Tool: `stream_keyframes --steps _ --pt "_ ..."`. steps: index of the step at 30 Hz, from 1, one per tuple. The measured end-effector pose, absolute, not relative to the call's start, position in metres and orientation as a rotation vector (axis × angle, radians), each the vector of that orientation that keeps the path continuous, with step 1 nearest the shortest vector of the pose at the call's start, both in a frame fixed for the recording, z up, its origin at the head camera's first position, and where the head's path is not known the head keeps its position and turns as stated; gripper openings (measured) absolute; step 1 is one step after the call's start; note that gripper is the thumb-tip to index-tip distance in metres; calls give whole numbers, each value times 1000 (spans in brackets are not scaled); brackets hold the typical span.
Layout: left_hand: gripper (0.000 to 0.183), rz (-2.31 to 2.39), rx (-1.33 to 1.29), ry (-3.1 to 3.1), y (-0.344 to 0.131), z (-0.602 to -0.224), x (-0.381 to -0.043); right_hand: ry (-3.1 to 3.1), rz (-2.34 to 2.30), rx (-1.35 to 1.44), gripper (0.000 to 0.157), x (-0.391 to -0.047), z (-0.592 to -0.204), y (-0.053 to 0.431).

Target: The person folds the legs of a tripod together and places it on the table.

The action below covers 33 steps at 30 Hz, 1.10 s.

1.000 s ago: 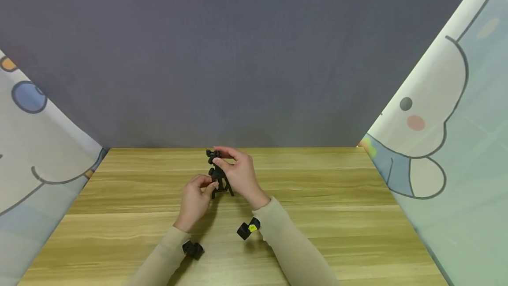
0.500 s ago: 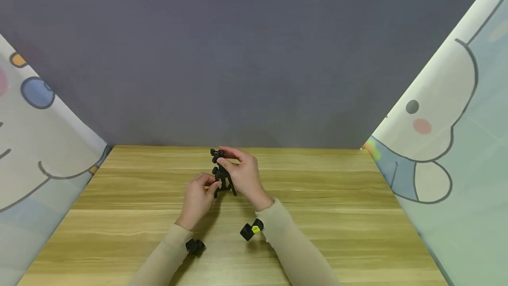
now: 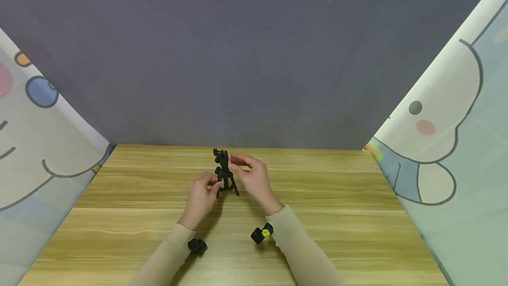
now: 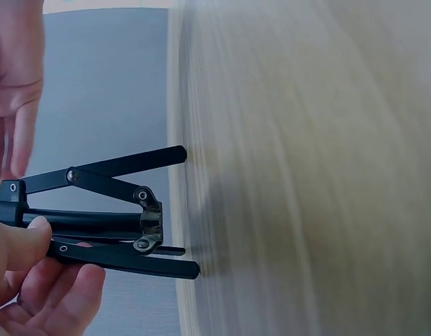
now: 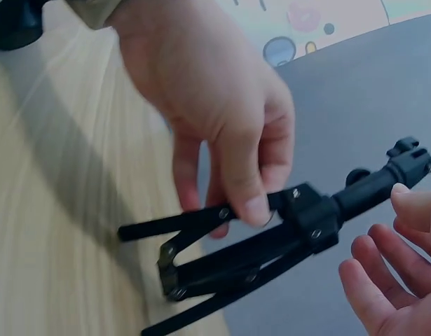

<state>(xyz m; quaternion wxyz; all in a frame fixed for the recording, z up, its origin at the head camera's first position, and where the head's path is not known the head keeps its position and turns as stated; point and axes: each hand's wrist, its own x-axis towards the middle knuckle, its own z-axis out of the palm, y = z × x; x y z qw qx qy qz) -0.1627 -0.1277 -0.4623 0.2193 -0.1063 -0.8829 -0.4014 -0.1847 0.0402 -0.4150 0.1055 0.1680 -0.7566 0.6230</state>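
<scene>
A small black mini tripod (image 3: pixel 224 162) stands upright on the wooden table, its legs spread. My left hand (image 3: pixel 200 197) pinches one leg between thumb and fingers; the right wrist view shows this grip just below the collar (image 5: pixel 315 218). Beside the column, on its right, is my right hand (image 3: pixel 255 180), fingers loosely bent and holding nothing. Whether its thumb tip touches the column is hard to tell. Hinged braces join the legs to the centre tube (image 4: pixel 96 222) in the left wrist view. Knobs and a clamp-like head (image 5: pixel 411 164) top the column.
The wooden table (image 3: pixel 317 215) runs back to a dark grey panel (image 3: pixel 246 65). Cartoon-printed sheets (image 3: pixel 432 162) slope down along both sides. A small black camera (image 3: pixel 197 246) is on the left wrist, and another black camera (image 3: pixel 259 235) is on the right.
My right hand has let go of the tripod's upper column and moved right. The left hand keeps its pinch on the leg. The whole head view has shifted slightly.
</scene>
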Motion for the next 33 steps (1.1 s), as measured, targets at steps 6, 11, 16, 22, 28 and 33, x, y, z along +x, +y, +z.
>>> stream_keyframes --steps 6,11,16,22,28,33 --pt "13 -1106 -297 -2445 -127 -462 -162 -2378 1685 451 21 -186 -434 47" --pt "11 -1123 -294 -2453 -127 -462 -162 -2446 1672 458 22 -182 -447 50" --pt "10 -1129 -298 -2460 -126 -461 -162 -2454 1673 451 20 -179 -457 49" --pt "9 -1141 -309 -2469 -130 -460 -162 -2479 1669 445 19 -178 -467 45" --pt "11 -1156 -324 -2463 -132 -461 -162 -2439 1653 428 11 -178 -469 39" --pt "13 -1227 -340 -2423 -128 -464 -162 -2386 1669 379 6 -177 -470 38"
